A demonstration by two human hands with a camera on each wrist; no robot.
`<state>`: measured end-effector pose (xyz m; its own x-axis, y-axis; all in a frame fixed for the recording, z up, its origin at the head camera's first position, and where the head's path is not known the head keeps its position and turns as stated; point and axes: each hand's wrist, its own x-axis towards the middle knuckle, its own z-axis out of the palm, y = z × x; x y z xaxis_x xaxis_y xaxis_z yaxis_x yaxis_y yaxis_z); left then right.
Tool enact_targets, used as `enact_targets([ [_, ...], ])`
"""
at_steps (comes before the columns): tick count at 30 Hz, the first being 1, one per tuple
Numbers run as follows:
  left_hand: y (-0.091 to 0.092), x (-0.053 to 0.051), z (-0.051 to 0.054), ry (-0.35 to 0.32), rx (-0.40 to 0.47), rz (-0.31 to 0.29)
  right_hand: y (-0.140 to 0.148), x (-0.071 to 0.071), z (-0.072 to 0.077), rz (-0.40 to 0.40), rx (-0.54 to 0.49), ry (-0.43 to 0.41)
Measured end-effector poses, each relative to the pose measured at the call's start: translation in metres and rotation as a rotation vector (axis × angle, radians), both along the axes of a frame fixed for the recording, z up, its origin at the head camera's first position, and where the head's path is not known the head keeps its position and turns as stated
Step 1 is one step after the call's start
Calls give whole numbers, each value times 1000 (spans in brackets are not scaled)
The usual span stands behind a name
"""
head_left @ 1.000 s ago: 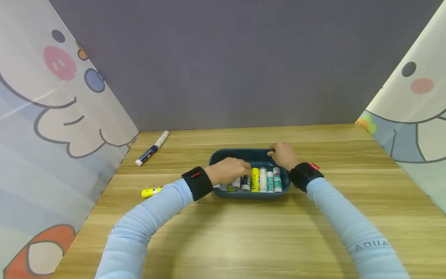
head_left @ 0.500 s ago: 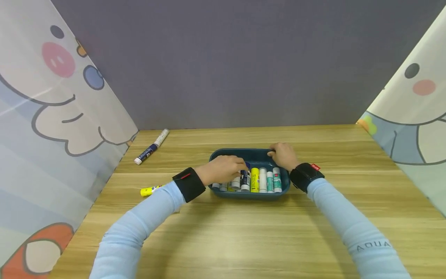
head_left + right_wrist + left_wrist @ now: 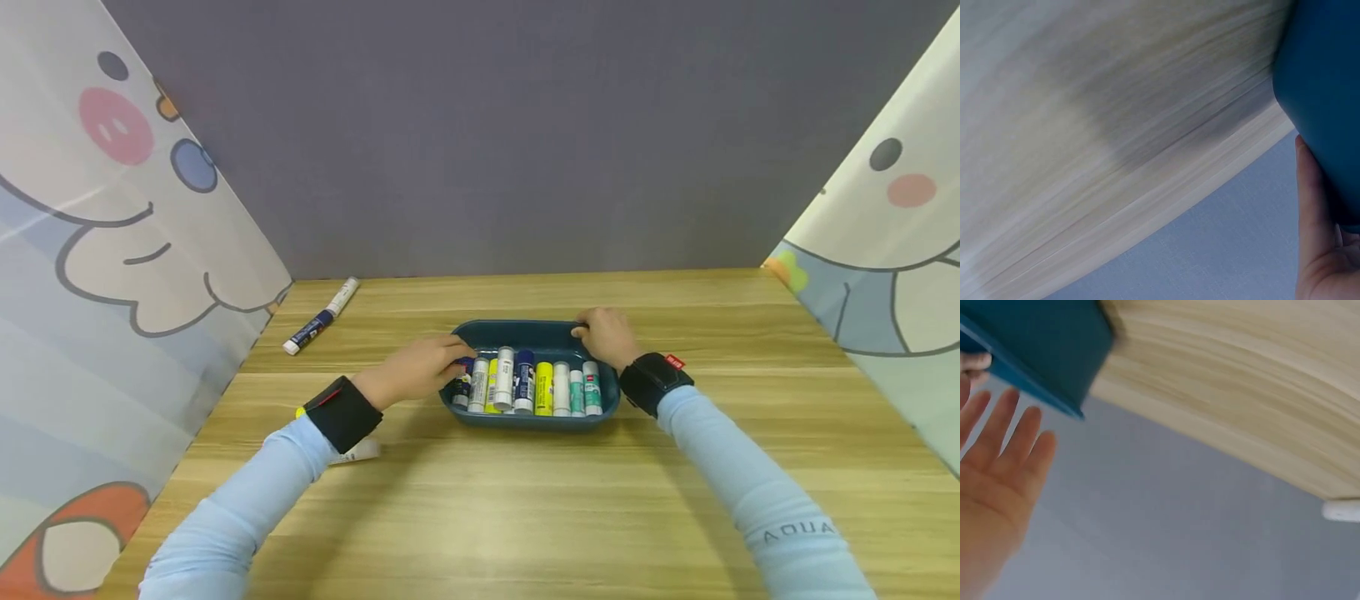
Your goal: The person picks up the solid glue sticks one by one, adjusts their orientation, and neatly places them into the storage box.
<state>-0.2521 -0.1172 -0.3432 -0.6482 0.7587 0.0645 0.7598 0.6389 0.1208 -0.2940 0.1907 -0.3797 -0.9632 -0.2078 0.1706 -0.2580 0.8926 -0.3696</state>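
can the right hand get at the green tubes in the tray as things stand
Probably yes: the green tubes lie uncovered at the right end of the tray, close to the right hand, though it grips the tray and would likely have to let go first.

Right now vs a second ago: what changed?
Left hand moved left, from the tray's middle to its left end; can't tell if it let go of anything. The dark blue stick it covered now shows. The loose yellow stick is now mostly hidden by the wristband; a loose white stick shows more. Unchanged: tray, and right hand holding its far right rim.
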Motion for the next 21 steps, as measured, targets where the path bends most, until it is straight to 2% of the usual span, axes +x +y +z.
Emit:
enact_targets([
  [3,-20,4,4,-82,-8,79,0,0,-2,2,-6,4],
  [8,-47,15,10,-217,-94,176,3,-1,-3,4,-15,2],
  [11,-57,26,15,-321,-151,244,4,-2,-3,12,-13,6],
  [15,-65,39,15,-462,-251,336,3,-3,-4,16,-8,10],
  [17,-67,44,13,-496,-277,357,2,-3,-3,11,-11,1],
  [21,-73,52,7,-480,-281,354,1,-2,-3,0,-16,-20],
])
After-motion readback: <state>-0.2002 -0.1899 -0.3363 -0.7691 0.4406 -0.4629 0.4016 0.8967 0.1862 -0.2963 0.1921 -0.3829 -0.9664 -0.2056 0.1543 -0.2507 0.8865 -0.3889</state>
